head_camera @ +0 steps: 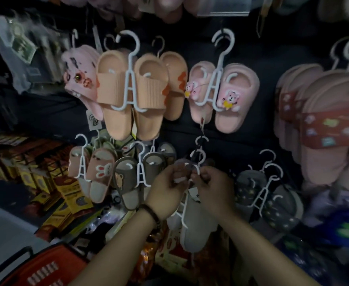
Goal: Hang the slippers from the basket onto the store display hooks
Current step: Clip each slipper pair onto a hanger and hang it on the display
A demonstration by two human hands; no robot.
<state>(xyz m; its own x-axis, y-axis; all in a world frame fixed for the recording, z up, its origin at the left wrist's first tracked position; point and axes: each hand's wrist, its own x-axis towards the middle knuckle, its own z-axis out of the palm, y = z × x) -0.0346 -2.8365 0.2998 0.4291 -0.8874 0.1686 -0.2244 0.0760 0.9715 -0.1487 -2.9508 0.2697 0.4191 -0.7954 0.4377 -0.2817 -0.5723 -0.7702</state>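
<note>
A pale grey slipper pair (194, 226) hangs on a white plastic hanger (185, 205) in front of the dark display wall. My left hand (165, 193) and my right hand (212, 188) both pinch the hanger's top, just under its hook (199, 159). The hook sits at a black display hook (198, 145); whether it rests on it is unclear. The red basket (45, 267) with a black rim is at the bottom left.
Hung pairs fill the wall: orange slippers (128, 96), pink bear slippers (225, 96), a bunny pair (95, 174), a grey-brown pair (136, 176) and dark dotted slippers (266, 199). Pink pairs with red bands (324, 129) crowd the right. Yellow boxes (45, 182) are stacked at the left.
</note>
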